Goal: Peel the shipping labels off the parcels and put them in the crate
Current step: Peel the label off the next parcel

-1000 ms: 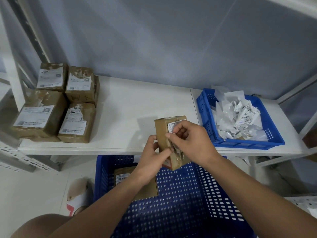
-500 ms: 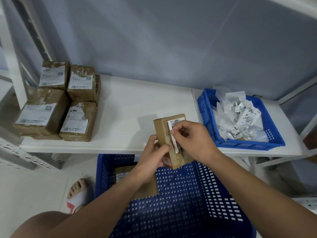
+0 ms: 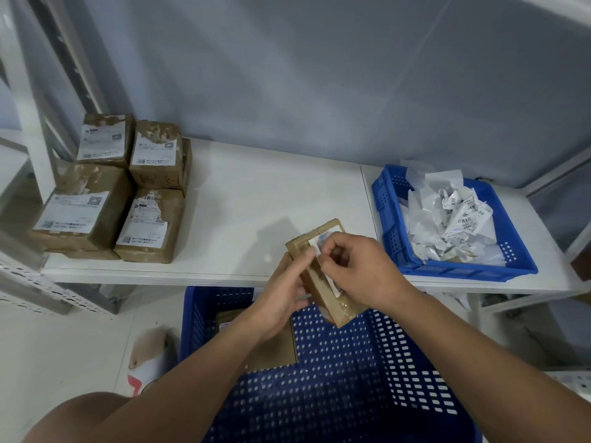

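currently, left hand [image 3: 281, 298] is gripping parcel [image 3: 319, 290]; right hand [image 3: 364, 270] is pinching label [image 3: 323, 237] corner. peeling slowly and low is probably sparing tears.

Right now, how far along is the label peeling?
Done: a heap of peeled labels fills the small blue tray; one parcel lies in the floor crate. In hand: left hand holds a second parcel, right hand pinches its part-lifted label. Left: four labelled parcels on the shelf.
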